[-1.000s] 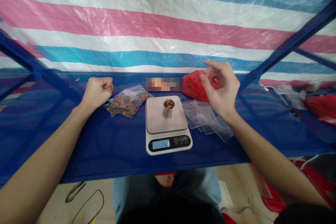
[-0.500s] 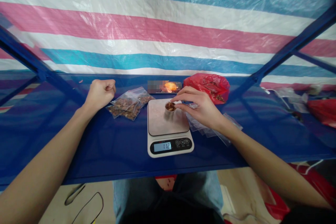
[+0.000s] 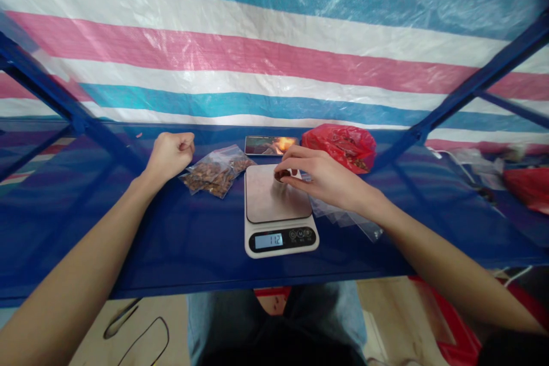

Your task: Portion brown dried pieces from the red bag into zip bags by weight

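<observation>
A small metal cup (image 3: pixel 279 186) of brown nuts or seeds stands on the steel plate of a white kitchen scale (image 3: pixel 252 211), whose display seems to read 11.2. My right hand (image 3: pixel 319 174) is over the cup, thumb and fingers closed about its rim; the fingers partly hide the contents. My left hand (image 3: pixel 169 154) rests on the blue table as a loose fist, with nothing visible in it. Just right of that fist lie clear zip bags (image 3: pixel 212 174) filled with brown nuts.
Behind the scale lies a phone (image 3: pixel 270 146) with a lit picture. A red plastic bag (image 3: pixel 338 146) holding brown pieces is at the back right. Flat clear zip bags (image 3: pixel 347 218) lie right of the scale. Blue metal struts (image 3: pixel 446 97) and a striped sheet (image 3: pixel 257 57) frame the table.
My right hand has moved in from the cup's right side so its fingers now reach over the rim. My left fist stays in place; the view has shifted slightly.
</observation>
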`<state>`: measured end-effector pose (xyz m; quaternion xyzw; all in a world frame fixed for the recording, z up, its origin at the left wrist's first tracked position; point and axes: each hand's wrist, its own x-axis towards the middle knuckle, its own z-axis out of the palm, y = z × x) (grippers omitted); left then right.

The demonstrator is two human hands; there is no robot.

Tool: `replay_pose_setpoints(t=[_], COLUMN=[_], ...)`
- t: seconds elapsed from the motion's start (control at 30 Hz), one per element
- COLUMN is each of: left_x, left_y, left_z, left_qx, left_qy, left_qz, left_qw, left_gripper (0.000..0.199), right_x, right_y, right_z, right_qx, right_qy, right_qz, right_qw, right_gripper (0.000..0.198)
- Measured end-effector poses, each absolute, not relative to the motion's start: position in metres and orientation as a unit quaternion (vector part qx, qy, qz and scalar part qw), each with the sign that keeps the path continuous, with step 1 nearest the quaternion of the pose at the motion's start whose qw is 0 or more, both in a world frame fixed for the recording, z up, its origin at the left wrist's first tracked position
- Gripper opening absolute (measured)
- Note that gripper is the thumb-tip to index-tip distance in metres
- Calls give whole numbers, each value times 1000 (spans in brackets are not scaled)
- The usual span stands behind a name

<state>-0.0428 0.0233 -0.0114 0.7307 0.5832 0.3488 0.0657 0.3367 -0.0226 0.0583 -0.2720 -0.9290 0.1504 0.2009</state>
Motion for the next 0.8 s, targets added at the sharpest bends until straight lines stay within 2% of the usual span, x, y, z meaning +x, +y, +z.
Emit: replay_pose_setpoints(t=[0.27, 0.4, 0.53, 0.67, 0.8], left_x=[-43, -44, -46, -46, -46], left_y=[23, 24, 25, 26, 26], left_z=[-12, -13, -14, -15, -15], left_qx=[738, 744, 743, 742, 741], left_qy=[569, 561, 565, 567, 567], left_qz=[357, 359, 355, 354, 356], left_qw=[61, 52, 51, 54, 54], left_gripper=[26, 27, 28, 28, 29], right_x=[330, 324, 322, 323, 337], right_y=[-14, -7, -2, 2, 0], right_z=[76, 84, 87, 86, 95], right_qx=[-258, -232, -215, -218, -252], right_qy=[-949, -951, -948, -938, -917], right_qz=[144, 178, 214, 242, 249], right_qw=[113, 99, 100, 114, 182], right_gripper=[15, 24, 28, 22, 11])
